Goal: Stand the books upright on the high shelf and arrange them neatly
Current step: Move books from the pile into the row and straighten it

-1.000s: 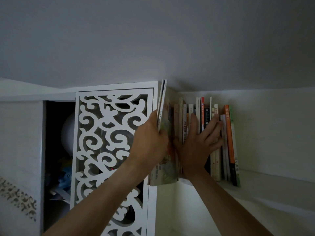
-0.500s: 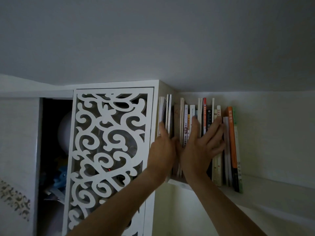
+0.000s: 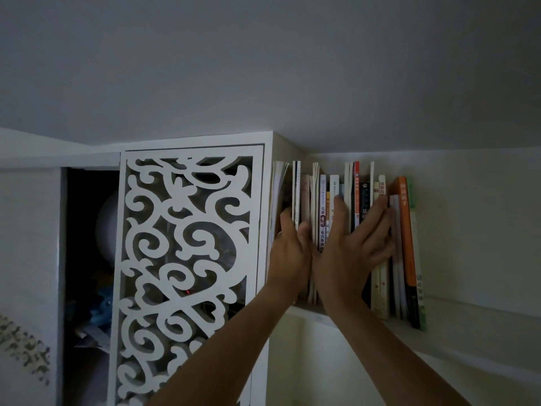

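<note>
White-spined books point(image 3: 348, 230): left hand point(image 3: 288, 253), right hand point(image 3: 351, 253) flat against.

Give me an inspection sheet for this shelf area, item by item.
Surface: high white shelf, bare to the right of the books.
Job's things: row of books standing upright; orange book near the right end leans slightly.
Clutter: nothing seen on the shelf.
Hands: left hand and right hand both flat against the spines.
Cables: nothing seen.
Surroundings: white fretwork cabinet door; dark open compartment with blurred items.

Dim, grey light (no glare), soft shadows, wide-angle bending
</note>
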The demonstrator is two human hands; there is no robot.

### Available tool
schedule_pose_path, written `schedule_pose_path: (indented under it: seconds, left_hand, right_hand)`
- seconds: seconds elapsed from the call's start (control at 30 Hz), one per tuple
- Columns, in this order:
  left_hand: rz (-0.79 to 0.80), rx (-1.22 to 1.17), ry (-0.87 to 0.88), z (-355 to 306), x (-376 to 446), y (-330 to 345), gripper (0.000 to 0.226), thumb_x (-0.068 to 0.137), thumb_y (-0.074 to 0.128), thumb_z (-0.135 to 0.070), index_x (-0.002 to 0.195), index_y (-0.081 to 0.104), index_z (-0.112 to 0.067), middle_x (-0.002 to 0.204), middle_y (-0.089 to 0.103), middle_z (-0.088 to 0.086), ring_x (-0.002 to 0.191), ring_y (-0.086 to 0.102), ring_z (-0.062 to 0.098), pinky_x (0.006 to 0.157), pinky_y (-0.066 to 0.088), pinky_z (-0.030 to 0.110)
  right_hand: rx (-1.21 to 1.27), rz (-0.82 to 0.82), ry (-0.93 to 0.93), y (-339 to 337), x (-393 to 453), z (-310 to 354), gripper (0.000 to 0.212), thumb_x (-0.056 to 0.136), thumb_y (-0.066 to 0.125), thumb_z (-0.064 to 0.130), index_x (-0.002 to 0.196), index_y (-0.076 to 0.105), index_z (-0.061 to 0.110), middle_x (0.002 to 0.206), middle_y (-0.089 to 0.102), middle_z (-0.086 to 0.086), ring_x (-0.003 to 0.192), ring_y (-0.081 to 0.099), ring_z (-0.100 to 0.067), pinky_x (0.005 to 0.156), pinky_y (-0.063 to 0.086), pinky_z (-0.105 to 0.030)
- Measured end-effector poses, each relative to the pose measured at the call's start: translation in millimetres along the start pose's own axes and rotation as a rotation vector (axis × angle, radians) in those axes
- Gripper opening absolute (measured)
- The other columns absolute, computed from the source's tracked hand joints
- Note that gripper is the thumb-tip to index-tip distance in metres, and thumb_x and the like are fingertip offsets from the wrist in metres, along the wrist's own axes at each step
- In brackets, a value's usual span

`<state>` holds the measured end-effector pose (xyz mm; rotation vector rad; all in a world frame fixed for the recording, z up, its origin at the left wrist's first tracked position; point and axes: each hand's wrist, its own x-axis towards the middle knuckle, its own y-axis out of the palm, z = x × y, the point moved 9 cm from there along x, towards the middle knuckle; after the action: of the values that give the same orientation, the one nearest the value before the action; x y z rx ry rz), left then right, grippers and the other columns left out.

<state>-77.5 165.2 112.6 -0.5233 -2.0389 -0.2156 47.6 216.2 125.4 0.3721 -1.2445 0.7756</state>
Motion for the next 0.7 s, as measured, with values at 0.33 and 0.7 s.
schedule_pose_path:
  seconds: [0.33,0.7]
  left_hand:
    - [0.192,0.683,0.143,-34,16,-16,0.028,0.103,0.044,-0.025,0.105,0.066,-0.007,0.115,0.058,0.012,0.088,0.068,0.029,0.080,0.058,0.034]
    - [-0.061,0.773,-0.056,-28,51,-54,0.057,0.093,0.067,-0.012,0.139,0.035,-0.003,0.137,0.049,0.026,0.116,0.062,0.040,0.089,0.059,0.041]
  right_hand:
    - [0.006,0.039,0.001,2,-1,-2,0.094,0.080,0.075,0.053,0.158,0.028,0.030,0.167,-0.001,-0.025,0.154,0.003,-0.045,0.115,0.018,-0.066]
    - [0.043,0.072,-0.001,0,-1,0,0.109,0.068,0.072,0.074,0.157,0.031,0.028,0.167,-0.001,-0.026,0.153,0.004,-0.047,0.116,0.016,-0.068]
